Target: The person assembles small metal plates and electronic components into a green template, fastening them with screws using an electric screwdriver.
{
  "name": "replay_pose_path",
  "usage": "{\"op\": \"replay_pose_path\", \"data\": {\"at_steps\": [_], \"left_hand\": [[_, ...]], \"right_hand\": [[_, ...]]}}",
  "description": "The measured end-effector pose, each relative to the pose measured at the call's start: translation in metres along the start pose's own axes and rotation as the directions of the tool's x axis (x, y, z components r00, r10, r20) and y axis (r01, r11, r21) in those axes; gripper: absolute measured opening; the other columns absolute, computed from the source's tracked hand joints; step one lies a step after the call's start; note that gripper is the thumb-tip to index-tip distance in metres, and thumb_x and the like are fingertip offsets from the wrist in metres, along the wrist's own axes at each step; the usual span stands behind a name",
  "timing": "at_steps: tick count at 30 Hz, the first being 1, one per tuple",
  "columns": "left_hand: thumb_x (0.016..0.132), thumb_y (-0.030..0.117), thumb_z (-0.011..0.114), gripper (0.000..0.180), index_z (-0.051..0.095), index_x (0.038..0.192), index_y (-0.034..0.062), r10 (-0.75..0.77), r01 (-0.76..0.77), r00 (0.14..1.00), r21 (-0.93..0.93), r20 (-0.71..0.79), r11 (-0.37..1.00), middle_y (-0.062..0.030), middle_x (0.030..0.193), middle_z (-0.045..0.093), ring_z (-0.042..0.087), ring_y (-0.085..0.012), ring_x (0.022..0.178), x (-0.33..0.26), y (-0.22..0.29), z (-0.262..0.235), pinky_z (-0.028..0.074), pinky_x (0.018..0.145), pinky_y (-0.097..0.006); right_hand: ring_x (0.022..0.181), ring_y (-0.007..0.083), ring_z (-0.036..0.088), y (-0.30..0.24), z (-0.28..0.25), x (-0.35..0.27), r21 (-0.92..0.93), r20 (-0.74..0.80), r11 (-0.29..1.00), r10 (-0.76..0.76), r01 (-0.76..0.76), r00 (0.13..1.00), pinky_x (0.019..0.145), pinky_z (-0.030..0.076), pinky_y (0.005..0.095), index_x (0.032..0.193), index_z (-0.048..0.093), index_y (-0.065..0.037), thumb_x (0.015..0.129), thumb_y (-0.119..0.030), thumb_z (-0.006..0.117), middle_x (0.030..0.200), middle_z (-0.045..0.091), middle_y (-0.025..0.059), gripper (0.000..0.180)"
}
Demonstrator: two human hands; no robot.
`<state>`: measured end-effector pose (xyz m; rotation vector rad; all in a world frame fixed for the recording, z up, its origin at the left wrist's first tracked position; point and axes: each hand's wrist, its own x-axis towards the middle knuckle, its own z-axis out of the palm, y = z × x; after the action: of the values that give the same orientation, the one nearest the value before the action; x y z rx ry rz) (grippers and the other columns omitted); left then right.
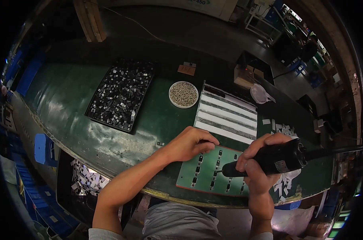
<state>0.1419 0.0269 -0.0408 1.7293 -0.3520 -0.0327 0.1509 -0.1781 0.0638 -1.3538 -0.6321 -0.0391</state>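
**Black cylindrical electric screwdriver in hand over a flat green board**

The right hand wraps the screwdriver's barrel, its thin bit pointing left at the board's middle; whether it touches a part there, I cannot tell. The left hand is curled over the board's upper left, thumb near the fingers; whether anything is pinched between them is hidden.

The board lies on the dark green worktable, bearing rows of small black components with metal legs. It looks stiff and best held by its edges; the components seem light, safest gripped by their bodies, as the legs could bend. The screwdriver is probably heaviest, its cord tugging behind.

Farther out lie a white-and-dark striped panel, a round white dish of small metallic pieces, likely slippery, and a black rectangular tray heaped with similar components. Flat white pieces scatter rightward.
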Motion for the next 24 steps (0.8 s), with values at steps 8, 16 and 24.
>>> {"op": "replay_pose_path", "data": {"at_steps": [8,16,24], "left_hand": [[0.094,0.007,0.071,0.019,0.074,0.111,-0.0002,-0.064,0.066,0.997,-0.041,0.042,0.997,-0.0098,0.091,0.074,0.071,-0.0161,0.081,0.001,-0.001,-0.003,0.057,0.073,-0.03],[0.093,0.006,0.07,0.019,0.073,0.11,-0.0025,-0.024,0.025,0.998,-0.009,0.057,1.0,-0.0126,0.088,0.075,0.072,-0.0194,0.077,0.0,0.005,-0.003,0.057,0.073,-0.033],[0.091,0.01,0.075,0.02,0.073,0.108,-0.0003,0.062,-0.072,0.993,0.101,0.101,0.992,-0.0145,0.09,0.074,0.074,-0.024,0.079,-0.001,-0.001,-0.002,0.058,0.07,-0.034]], "right_hand": [[0.073,0.0176,0.063,-0.016,0.004,-0.011,0.095,0.055,0.987,0.122,-0.126,0.991,0.073,0.054,0.0309,0.111,0.039,-0.011,0.071,0.018,0.069,0.081,0.063,0.0115,0.058],[0.076,0.0177,0.06,-0.023,0.0,-0.019,0.12,0.086,0.972,0.192,-0.201,0.978,0.079,0.051,0.031,0.107,0.042,-0.01,0.068,0.016,0.073,0.084,0.063,0.0109,0.057],[0.073,0.0193,0.059,-0.026,0.003,-0.004,0.19,0.013,0.982,0.008,-0.011,1.0,0.071,0.055,0.0349,0.119,0.04,-0.013,0.077,0.005,0.071,0.089,0.059,0.0127,0.056]]}}
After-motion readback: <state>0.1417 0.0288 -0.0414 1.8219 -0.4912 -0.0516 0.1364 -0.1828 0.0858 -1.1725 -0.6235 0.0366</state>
